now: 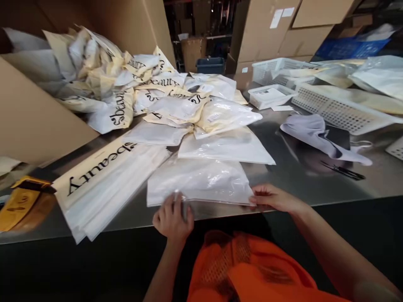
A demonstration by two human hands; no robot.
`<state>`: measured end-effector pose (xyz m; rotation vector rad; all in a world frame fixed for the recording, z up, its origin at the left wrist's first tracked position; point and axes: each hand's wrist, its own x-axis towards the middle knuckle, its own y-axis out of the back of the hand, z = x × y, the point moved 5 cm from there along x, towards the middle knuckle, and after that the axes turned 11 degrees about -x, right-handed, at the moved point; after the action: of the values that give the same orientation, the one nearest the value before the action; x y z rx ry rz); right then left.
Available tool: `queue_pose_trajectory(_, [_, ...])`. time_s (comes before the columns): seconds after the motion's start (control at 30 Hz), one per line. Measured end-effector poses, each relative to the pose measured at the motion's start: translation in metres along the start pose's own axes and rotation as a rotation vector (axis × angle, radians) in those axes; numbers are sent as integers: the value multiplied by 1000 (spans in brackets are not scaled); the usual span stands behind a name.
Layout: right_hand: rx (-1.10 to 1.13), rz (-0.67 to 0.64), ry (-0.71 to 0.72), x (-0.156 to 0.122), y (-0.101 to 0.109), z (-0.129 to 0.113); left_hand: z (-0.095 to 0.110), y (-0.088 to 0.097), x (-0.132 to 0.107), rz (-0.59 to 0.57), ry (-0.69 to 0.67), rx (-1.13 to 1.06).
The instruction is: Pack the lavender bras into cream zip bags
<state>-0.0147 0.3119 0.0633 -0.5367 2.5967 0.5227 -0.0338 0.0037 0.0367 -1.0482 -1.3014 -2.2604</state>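
Observation:
A clear plastic bag [198,180] with white contents lies flat near the table's front edge. My right hand [270,198] pinches its near right corner between thumb and fingers. At the bag's near edge, left of its middle, rests my left hand [174,217], fingertips touching the plastic and thumb held apart. Just beyond lies another clear bag [223,144] with white contents. To the left is a fanned stack of flat printed bags [107,180], white and cream with black "sbeauty" lettering. Behind them, filled bags [176,105] are heaped.
A large cardboard box [40,109] full of similar packets stands left. A yellow tape roll [28,205] sits at the left edge. On the right are white perforated baskets [343,109], a lilac cloth garment [317,134] and a black slim tool [344,171].

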Motion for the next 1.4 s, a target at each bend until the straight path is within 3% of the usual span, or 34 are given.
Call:
queue_pose_trajectory(0.07, [44, 8, 11, -2, -6, -1, 15, 4, -17, 85, -29, -92])
queue_pose_trajectory(0.1, [66, 26, 13, -3, -10, 0, 29, 4, -27, 73, -61, -227])
queue_pose_trajectory(0.13, [89, 48, 11, -5, -14, 1, 45, 0, -36, -17, -63, -426])
queue_pose_trajectory(0.2, [138, 104, 10, -11, -23, 4, 86, -17, -52, -368, 36, -867])
queue_pose_trajectory(0.23, [166, 135, 15, -15, -28, 6, 106, -27, -57, -548, 165, -1025])
queue_pose_trajectory(0.3, [231, 175, 19, -24, -38, 11, 139, -42, -62, -781, 502, -1242])
queue_pose_trajectory(0.4, [345, 189, 29, -39, -55, 19, 169, -54, -57, -873, 987, -1498])
queue_pose_trajectory(0.47, [417, 191, 67, -46, -66, 22, 178, -53, -53, -903, 1150, -1562])
queue_pose_trajectory(0.53, [506, 234, 104, -53, -70, 27, 175, -46, -51, -899, 1232, -1518])
queue_pose_trajectory(0.57, [553, 274, 116, -57, -68, 31, 167, -40, -49, -834, 1289, -1496])
queue_pose_trajectory(0.67, [675, 444, 164, -71, -46, 45, 121, -14, -42, -461, 1434, -1506])
queue_pose_trajectory(0.73, [764, 531, 199, -80, -26, 55, 83, 8, -42, -230, 1450, -1515])
queue_pose_trajectory(0.8, [888, 587, 206, -87, -8, 66, 52, 29, -51, -138, 1397, -1439])
queue_pose_trajectory(0.87, [993, 684, 231, -93, 5, 76, 31, 45, -69, -183, 1323, -1277])
queue_pose_trajectory(0.9, [1009, 739, 251, -95, 8, 79, 26, 50, -78, -265, 1282, -1191])
queue_pose_trajectory(0.97, [960, 813, 257, -97, 6, 81, 26, 53, -94, -551, 1160, -1043])
queue_pose_trajectory(1.03, [813, 774, 167, -93, -7, 82, 31, 53, -99, -832, 980, -925])
queue_pose_trajectory(1.07, [727, 729, 108, -89, -15, 83, 31, 55, -93, -893, 873, -850])
queue_pose_trajectory(1.1, [648, 687, 61, -85, -22, 83, 29, 59, -82, -868, 779, -773])
queue_pose_trajectory(1.2, [506, 588, 31, -74, -36, 77, 27, 79, -30, -495, 569, -546])
queue_pose_trajectory(1.27, [468, 567, 61, -70, -39, 69, 52, 85, 2, -384, 334, -456])
queue_pose_trajectory(1.33, [411, 590, 105, -70, -39, 56, 98, 78, 21, -430, -24, -409])
queue_pose_trajectory(1.4, [338, 638, 146, -72, -37, 42, 144, 63, 24, -529, -371, -319])
